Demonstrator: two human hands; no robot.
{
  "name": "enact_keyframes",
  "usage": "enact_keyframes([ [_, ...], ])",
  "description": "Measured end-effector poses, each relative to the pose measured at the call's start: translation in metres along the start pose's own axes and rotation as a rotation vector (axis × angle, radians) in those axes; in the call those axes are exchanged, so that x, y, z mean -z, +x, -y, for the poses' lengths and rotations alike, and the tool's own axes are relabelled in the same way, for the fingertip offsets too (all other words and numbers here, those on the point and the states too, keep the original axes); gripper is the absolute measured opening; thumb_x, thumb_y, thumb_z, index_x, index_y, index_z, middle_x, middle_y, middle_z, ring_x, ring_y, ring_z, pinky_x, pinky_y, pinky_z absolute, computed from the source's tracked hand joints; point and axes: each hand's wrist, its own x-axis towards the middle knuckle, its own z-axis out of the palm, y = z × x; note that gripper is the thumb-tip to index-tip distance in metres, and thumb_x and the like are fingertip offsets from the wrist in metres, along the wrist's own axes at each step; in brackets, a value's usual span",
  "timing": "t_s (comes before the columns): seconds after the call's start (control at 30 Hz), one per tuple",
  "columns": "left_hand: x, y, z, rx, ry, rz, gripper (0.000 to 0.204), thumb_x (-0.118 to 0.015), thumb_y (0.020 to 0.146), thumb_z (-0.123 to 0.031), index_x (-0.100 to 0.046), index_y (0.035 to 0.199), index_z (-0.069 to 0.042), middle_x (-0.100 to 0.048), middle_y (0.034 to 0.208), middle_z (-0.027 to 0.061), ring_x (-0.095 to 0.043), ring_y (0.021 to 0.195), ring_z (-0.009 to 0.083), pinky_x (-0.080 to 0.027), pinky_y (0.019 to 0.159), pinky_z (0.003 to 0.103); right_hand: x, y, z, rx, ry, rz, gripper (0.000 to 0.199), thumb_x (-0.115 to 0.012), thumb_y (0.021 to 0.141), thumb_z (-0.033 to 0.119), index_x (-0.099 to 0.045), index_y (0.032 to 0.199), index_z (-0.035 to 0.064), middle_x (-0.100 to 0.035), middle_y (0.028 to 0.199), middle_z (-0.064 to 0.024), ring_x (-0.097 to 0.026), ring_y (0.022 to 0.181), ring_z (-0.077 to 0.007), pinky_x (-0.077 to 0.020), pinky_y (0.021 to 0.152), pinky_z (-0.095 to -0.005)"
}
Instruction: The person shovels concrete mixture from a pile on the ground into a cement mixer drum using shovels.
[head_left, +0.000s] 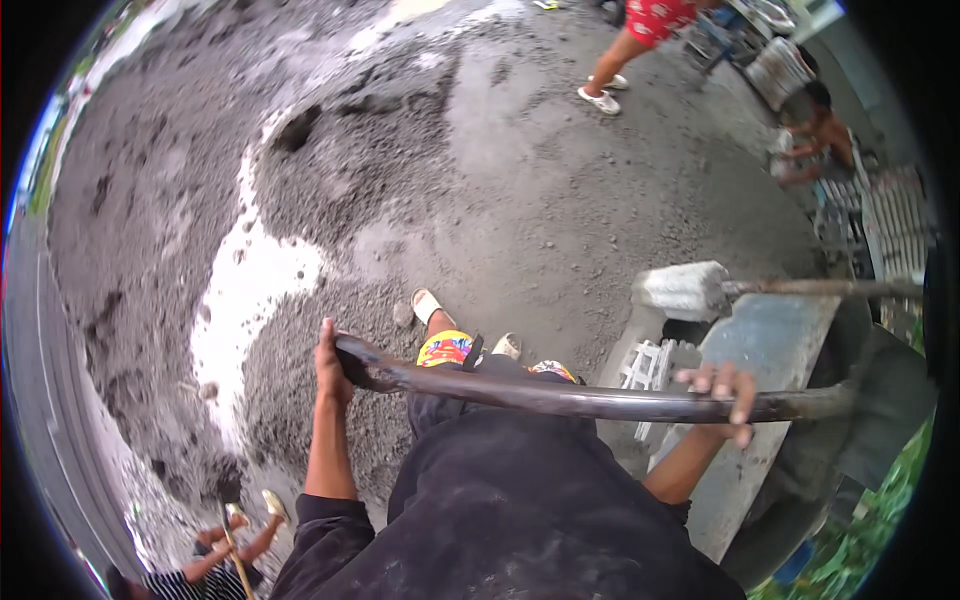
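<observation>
A dark, long-handled tool that looks like a shovel (560,397) lies across the front of my body. Its shaft looks bowed in this view. My left hand (332,365) is closed on the widened grip at the left end. Farther right, my right hand (722,395) is around the shaft, its fingers loosely curled over the top. The tool's right end reaches a dark grey, blade-like shape (895,415) near the picture's rim, too dim to make out fully. Below that end is a round metal container (800,490) with a flat, greyish metal sheet (765,335) along its side.
Grey sand or gravel (150,200) is heaped at the left, with a whitish patch (240,290). A crusted white bucket (683,290) and a white plastic crate (655,370) stand at right. Others: red shorts (655,20), a crouching person (825,140), a person holding a pole (205,575).
</observation>
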Motion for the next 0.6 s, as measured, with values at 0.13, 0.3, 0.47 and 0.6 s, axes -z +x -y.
enact_keyframes([
  [0.13,0.110,-0.030,-0.017,0.040,-0.046,-0.341,0.053,-0.052,0.082,-0.061,-0.053,0.068,-0.009,-0.053,0.057,0.0048,-0.056,0.053,0.0180,-0.048,0.051,0.031,0.013,0.075,-0.129,-0.400,0.210,0.118,0.032,-0.075,0.073,0.029,-0.061,0.098,0.0131,-0.057,0.112,-0.0153,-0.048,0.115,-0.0362,-0.0351,0.098,-0.0532],
  [0.3,0.186,-0.058,0.004,0.265,-0.228,-0.511,0.051,-0.056,0.080,-0.058,-0.046,0.059,-0.011,-0.044,0.050,0.0029,-0.043,0.041,0.0166,-0.039,0.041,0.031,0.017,0.151,-0.304,-0.673,0.671,-0.453,0.021,-0.064,0.079,0.029,-0.053,0.078,0.0109,-0.056,0.081,-0.0058,-0.056,0.086,-0.0236,-0.0427,0.087,-0.0458],
  [0.47,0.122,-0.003,0.035,0.235,-0.287,-0.911,0.042,-0.058,0.080,-0.044,-0.041,0.062,-0.011,-0.039,0.048,0.0031,-0.041,0.040,0.0166,-0.036,0.038,0.029,0.118,0.150,-0.571,-1.139,0.260,-0.986,0.020,-0.058,0.078,0.022,-0.045,0.067,0.0116,-0.049,0.058,-0.0050,-0.051,0.055,-0.0206,-0.0470,0.058,-0.0354],
  [0.6,0.112,0.017,0.055,0.406,-0.347,-1.193,0.044,-0.056,0.081,-0.045,-0.039,0.060,-0.011,-0.038,0.048,0.0039,-0.040,0.039,0.0171,-0.035,0.037,0.030,0.131,0.066,-0.750,-1.491,0.186,-0.945,0.015,-0.058,0.078,0.019,-0.048,0.073,0.0094,-0.046,0.057,-0.0051,-0.046,0.047,-0.0200,-0.0457,0.046,-0.0377],
])
